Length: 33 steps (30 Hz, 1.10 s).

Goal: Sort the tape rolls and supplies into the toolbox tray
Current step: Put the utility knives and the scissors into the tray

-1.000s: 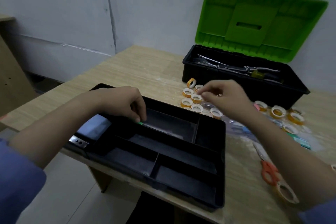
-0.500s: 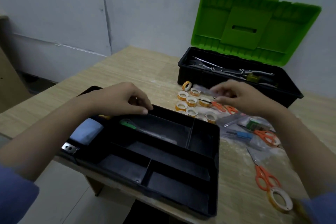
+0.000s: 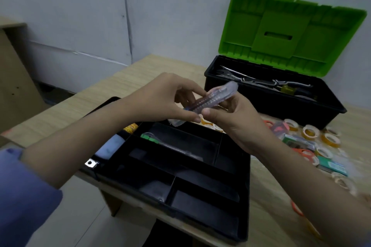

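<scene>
A black divided toolbox tray lies on the wooden table in front of me. Above its far edge, my left hand and my right hand both grip a clear plastic packet with a long dark item inside, held tilted. A green-tipped tool lies in the tray's long back compartment. Several small orange-cored tape rolls are scattered on the table to the right of the tray, some hidden behind my right hand.
A black toolbox with its green lid raised stands at the back right, holding tools. Orange-handled scissors, green packets and loose tape rolls lie right of the tray. A pale blue object sits left of the tray.
My left hand left the tray's edge and rose to meet my right hand. My right hand lifted a clear packet off the table, and both hands now hold it above the tray.
</scene>
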Motion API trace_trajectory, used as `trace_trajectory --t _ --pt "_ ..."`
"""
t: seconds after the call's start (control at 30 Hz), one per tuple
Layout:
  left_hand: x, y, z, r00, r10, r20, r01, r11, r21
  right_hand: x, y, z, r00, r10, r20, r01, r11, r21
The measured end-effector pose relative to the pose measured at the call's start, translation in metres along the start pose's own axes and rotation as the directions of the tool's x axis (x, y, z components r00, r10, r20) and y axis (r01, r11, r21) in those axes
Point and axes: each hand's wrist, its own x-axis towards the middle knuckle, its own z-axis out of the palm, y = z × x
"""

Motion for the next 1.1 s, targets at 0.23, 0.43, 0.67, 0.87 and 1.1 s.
trace_trajectory --t 0.23,0.43,0.67,0.87,1.1 --pt "0.001 -0.034 0.001 0.934 -0.134 0.331 0.045 0.964 0.263 -0.014 0.015 -0.049 0.983 0.161 0.088 -0.093 0.851 -0.517" --pt "0.004 -0.051 0.009 0.88 -0.214 0.425 0.049 0.929 0.367 -0.025 0.028 -0.052 0.975 0.166 0.148 0.022 0.589 -0.808" --pt "-0.001 -0.063 0.012 0.868 -0.172 0.467 -0.037 0.914 0.404 -0.028 0.032 -0.051 0.975 0.162 0.152 0.022 0.611 -0.791" --pt "-0.003 -0.066 0.009 0.878 -0.183 0.442 -0.052 0.881 0.47 -0.028 0.036 -0.05 0.978 0.139 0.152 0.034 0.621 -0.783" --pt "-0.008 -0.066 0.004 0.95 -0.093 0.297 -0.031 0.921 0.388 -0.025 0.008 -0.09 0.999 0.037 0.012 -0.011 0.577 -0.817"
